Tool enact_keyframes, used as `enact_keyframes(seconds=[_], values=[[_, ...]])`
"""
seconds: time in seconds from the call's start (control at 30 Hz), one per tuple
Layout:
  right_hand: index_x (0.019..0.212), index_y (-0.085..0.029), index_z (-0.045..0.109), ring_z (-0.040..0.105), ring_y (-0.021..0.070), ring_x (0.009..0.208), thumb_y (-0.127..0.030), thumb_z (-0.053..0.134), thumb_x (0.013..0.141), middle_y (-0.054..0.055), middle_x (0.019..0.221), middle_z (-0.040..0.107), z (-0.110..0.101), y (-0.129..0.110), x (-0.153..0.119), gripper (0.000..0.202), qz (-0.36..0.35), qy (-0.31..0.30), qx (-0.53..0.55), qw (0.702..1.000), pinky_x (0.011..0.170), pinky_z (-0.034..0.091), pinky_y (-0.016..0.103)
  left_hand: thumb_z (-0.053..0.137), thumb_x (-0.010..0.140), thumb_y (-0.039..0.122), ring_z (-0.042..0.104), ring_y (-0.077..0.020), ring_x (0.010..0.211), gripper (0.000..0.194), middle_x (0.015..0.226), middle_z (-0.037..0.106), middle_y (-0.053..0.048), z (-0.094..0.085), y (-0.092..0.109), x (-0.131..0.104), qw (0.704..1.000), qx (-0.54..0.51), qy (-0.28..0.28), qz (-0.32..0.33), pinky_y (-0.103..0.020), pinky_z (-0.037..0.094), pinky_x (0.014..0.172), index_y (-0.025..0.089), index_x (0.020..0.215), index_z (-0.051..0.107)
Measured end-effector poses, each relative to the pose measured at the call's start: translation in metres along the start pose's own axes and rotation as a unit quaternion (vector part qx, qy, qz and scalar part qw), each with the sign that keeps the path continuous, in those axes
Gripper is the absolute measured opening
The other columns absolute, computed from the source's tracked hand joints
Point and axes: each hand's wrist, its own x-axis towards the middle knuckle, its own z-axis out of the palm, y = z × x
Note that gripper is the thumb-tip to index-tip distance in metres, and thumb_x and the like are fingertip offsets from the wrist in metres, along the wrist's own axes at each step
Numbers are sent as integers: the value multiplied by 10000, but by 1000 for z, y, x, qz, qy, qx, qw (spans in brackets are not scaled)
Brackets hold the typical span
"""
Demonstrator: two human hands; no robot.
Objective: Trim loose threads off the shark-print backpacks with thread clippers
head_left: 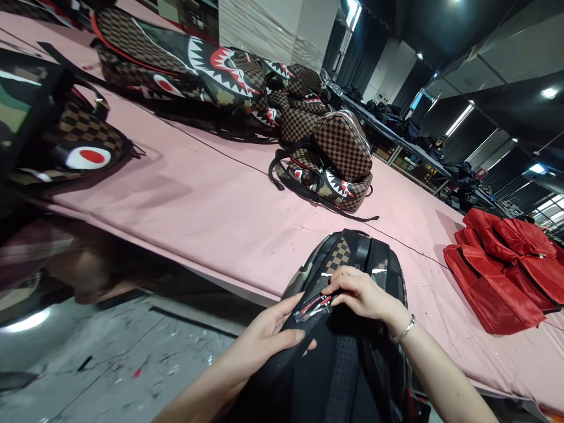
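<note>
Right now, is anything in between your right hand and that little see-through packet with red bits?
No, nothing I can see. My right hand's fingertips touch the see-through packet, by its upper end, on the black backpack.

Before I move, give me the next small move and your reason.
With the left hand, I'd probably set the thumb on the near end of the small clear packet: the right hand seems to pinch only its far end, while the left thumb rests beside it on the black backpack.
</note>
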Motion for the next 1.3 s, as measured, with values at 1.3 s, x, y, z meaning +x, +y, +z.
enact_keyframes(seconds=[1.3], values=[[1005,-167,526,523,136,808,-136,504,838,57,909,535,64,-82,-94,171,229,395,-66,887,675,417,241,696,672,417,543,-251,1058,724,1205,546,-103,49,-32,15,994,73,80,-25,-283,464,829,163,1275,387]])
